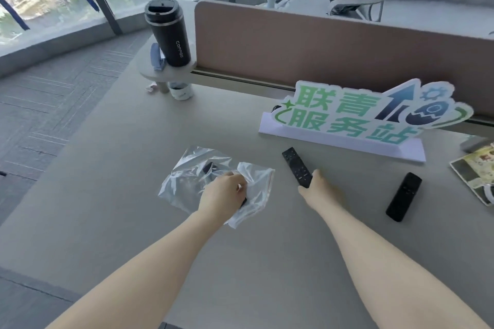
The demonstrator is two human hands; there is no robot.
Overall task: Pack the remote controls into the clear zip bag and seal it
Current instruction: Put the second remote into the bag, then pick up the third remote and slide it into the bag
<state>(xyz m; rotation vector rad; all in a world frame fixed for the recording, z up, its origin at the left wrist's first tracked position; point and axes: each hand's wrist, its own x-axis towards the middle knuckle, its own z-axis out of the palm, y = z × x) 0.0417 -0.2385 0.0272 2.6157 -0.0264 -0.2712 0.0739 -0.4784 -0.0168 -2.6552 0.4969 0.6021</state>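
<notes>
Nearby, both bare forearms stretch out over the grey desk. The left hand lies knuckles-up on the clear zip bag, fingers curled onto the plastic and a dark remote inside; creased film hides most of that one. The right hand reaches farther, its fingers hidden behind it, touching the near end of a long remote running near-to-far; whether it grips, I cannot tell. A third remote lies at right, angled likewise.
</notes>
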